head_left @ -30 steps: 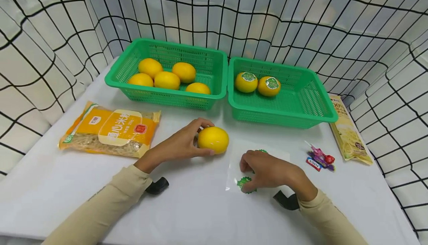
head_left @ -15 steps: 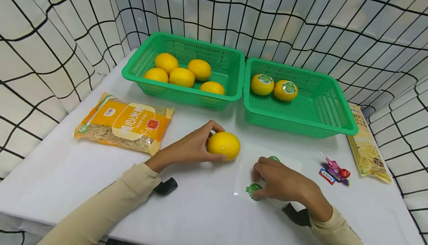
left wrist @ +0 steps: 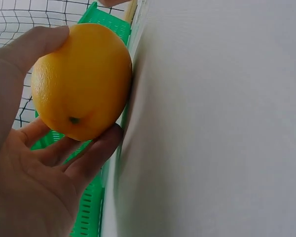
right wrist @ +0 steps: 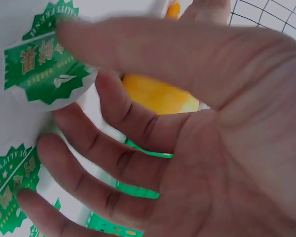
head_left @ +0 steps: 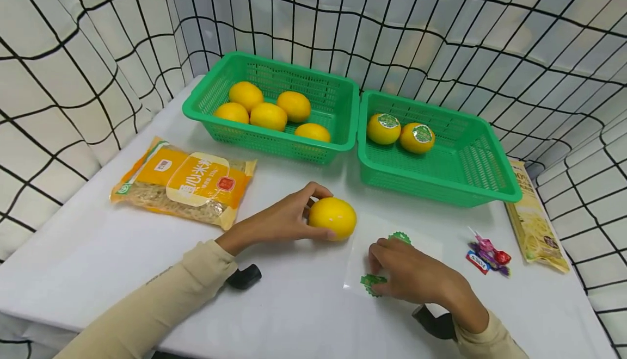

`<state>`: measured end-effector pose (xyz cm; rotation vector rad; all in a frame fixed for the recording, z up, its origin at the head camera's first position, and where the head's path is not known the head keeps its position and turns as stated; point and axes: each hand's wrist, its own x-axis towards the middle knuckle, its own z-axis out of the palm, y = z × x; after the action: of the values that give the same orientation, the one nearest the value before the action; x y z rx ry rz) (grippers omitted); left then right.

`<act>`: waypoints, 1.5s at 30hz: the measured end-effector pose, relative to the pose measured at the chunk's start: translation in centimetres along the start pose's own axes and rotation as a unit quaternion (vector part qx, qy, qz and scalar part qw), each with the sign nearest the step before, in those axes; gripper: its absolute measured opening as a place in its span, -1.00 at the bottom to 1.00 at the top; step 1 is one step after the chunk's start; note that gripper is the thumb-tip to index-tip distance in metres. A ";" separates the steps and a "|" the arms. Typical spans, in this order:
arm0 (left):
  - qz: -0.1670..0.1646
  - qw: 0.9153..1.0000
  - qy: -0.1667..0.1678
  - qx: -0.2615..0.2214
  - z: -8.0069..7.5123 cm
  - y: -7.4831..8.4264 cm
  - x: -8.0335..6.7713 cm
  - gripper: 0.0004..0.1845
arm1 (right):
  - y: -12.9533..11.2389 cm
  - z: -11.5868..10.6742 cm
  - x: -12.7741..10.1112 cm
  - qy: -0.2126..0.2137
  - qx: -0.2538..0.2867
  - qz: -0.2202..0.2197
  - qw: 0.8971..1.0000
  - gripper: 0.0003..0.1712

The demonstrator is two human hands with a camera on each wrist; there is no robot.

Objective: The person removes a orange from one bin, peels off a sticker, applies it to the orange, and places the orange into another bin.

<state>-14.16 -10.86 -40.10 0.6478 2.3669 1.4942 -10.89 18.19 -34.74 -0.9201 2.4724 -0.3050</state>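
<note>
Left hand (head_left: 286,220): thumb and fingers curled round orange (head_left: 332,218), holding it against table (head_left: 88,250) near middle, just in front of gap between two baskets (head_left: 343,136). Wrist low, forearm reached in from near-left edge.

Right hand (head_left: 411,272): fingers bent down onto sticker sheet (head_left: 426,242), thumb and forefinger tips at green sticker (head_left: 370,282) on sheet's near-left corner; whether sticker was pinched or only touched, cannot tell. Second sticker (head_left: 400,237) lay beyond fingers. Forearm came from near-right edge.

L hand (head_left: 286,220) fingers curled in a grip, R hand (head_left: 411,274) palm down, fingers bent.
</note>
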 end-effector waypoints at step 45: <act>0.014 0.995 0.007 -0.095 0.6 -1.0 -0.6 -0.27 | -0.8 -1.6 5.9 0.343 -0.050 -0.144 0.927 -0.77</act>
<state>-13.57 -11.10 -41.24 0.6288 2.1973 1.7162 -15.19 13.76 -35.24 -1.4138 2.9886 -0.7100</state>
